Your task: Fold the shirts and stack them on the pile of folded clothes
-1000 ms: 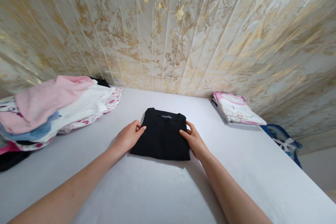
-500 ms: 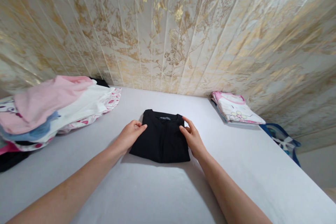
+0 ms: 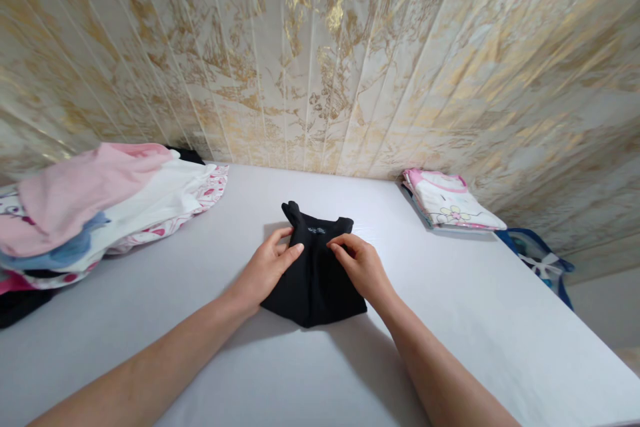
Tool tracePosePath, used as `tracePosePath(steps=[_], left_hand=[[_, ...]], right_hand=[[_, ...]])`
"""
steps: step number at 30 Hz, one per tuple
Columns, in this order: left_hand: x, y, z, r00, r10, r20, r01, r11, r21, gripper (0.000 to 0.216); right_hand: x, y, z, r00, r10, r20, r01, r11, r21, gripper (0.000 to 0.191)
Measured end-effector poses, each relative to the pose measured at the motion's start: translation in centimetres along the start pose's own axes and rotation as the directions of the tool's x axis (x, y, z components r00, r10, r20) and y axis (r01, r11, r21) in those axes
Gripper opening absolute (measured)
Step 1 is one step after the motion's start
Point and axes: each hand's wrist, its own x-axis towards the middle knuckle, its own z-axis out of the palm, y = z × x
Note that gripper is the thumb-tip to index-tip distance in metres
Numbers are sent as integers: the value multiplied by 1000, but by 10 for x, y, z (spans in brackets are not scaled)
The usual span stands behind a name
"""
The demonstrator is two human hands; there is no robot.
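A folded black shirt (image 3: 315,273) sits in the middle of the white surface (image 3: 310,360), its collar label facing up and its sides bunched inward. My left hand (image 3: 267,267) grips the shirt's left side, fingers over the fabric and thumb behind it. My right hand (image 3: 360,265) grips the right side near the collar, fingers curled onto the cloth. The two hands are close together, and the shirt's upper left corner sticks up between them.
A loose heap of pink, white and blue clothes (image 3: 95,207) lies at the left edge. A small stack of folded pink-and-white garments (image 3: 450,203) rests at the back right by the gold-marbled wall (image 3: 320,53). A blue bag (image 3: 537,257) sits beyond the right edge.
Both hands have closed inward on the black shirt, squeezing its sides together. The shirt went from lying flat and square to bunched and narrower, with its left corner raised.
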Motion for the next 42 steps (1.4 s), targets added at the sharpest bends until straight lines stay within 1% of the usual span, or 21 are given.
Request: tracePosePath(steps=[3, 6, 9, 12, 14, 16, 19, 21, 24, 26, 29, 32, 34, 36, 38, 40, 42], left_hand=[[-5, -6, 12, 998, 18, 62, -21, 999, 35, 71], [-9, -10, 20, 993, 18, 113, -23, 999, 43, 70], [-12, -15, 25, 987, 31, 156, -44, 996, 83, 67], [-12, -22, 27, 977, 73, 201, -107, 981, 162, 66], [-11, -27, 27, 968, 81, 236, -125, 976, 177, 69], [-10, -31, 28, 959, 68, 274, -115, 980, 160, 72], [-9, -32, 29, 945, 74, 317, -128, 980, 155, 72], [-8, -29, 28, 952, 103, 287, -163, 968, 192, 66], [-3, -26, 17, 971, 200, 128, -230, 927, 297, 53], [4, -26, 6, 965, 262, 25, -252, 893, 374, 50], [17, -31, -10, 962, 270, -49, -224, 875, 429, 56], [26, -38, -18, 967, 250, -43, -206, 873, 441, 61], [28, -43, -19, 969, 246, -21, -209, 865, 456, 60], [29, -46, -19, 969, 247, -8, -215, 858, 467, 60], [31, -48, -20, 968, 253, -2, -221, 852, 475, 62], [32, -49, -20, 967, 254, 0, -222, 846, 485, 64], [34, -49, -21, 968, 249, -9, -212, 842, 496, 67]], right_hand=[[-5, -13, 4, 998, -66, 24, 67, 998, -23, 15], [-9, -21, 7, 996, -84, 32, 84, 996, -13, 17], [-11, -24, 7, 999, -38, 28, 38, 999, -1, 22], [-13, -27, 8, 999, 29, 23, -28, 999, -21, 26], [-14, -27, 9, 998, 58, 12, -58, 997, -55, 23], [-14, -25, 10, 997, 83, -2, -83, 992, -99, 18], [-14, -20, 11, 993, 117, -15, -118, 983, -140, 17], [-13, -17, 9, 993, 115, -15, -116, 984, -133, 19], [-10, -16, -5, 995, 92, -31, -95, 988, -123, 23], [-7, -16, -25, 996, 77, -47, -83, 985, -151, 25], [4, -15, -73, 998, 26, -65, -42, 964, -264, 25], [20, -6, -136, 994, -51, -102, -2, 883, -469, 23], [33, 3, -178, 988, -72, -139, -27, 797, -604, 20], [47, 15, -217, 982, -68, -177, -82, 691, -718, 14], [60, 27, -248, 964, -34, -264, -200, 565, -801, 9], [72, 41, -271, 936, -8, -353, -310, 455, -834, 10], [83, 55, -288, 906, 12, -422, -394, 385, -835, 17]])
